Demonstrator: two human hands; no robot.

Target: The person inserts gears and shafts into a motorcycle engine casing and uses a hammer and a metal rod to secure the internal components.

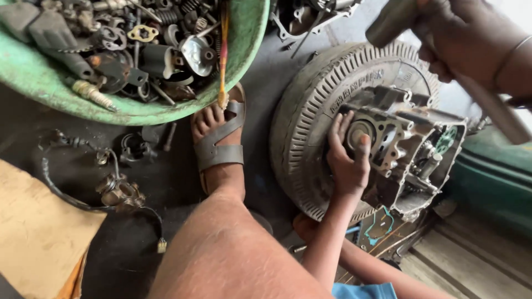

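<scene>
My right hand (471,41) is raised at the top right, closed around the grey handle of a metal hammer (390,22) whose head points up and left, above the engine. A grimy engine crankcase (407,149) rests on a worn tyre (310,116) that lies flat on the dark floor. Another person's thin arm reaches up from the bottom edge, and that hand (348,160) presses on the round opening at the crankcase's left side. My left hand is out of sight. My bare leg and sandalled foot (219,138) stretch between the tyre and a basin.
A green basin (244,50) full of several greasy engine parts fills the top left. A coil with wires (119,191) lies on the floor beside brown cardboard (33,232). Gaskets (379,224) and wooden planks (471,260) lie at the lower right, with more engine parts (305,16) at the top.
</scene>
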